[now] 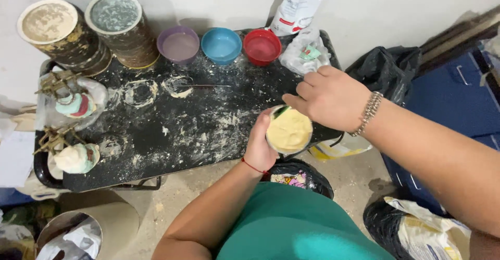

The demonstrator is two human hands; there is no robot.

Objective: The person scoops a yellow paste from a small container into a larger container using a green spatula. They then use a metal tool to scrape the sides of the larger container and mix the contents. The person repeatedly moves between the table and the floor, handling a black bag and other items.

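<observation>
Surface: a black table, dusted and smeared with pale paste, ring marks in the upper middle.
Back left: two tall, dirty tins, standing side by side.
Back middle: a purple bowl, a blue bowl, a red bowl, in a row.
Back right: a crumpled clear plastic bag.
Left edge: two small painted figures, perhaps in clamps.
</observation>
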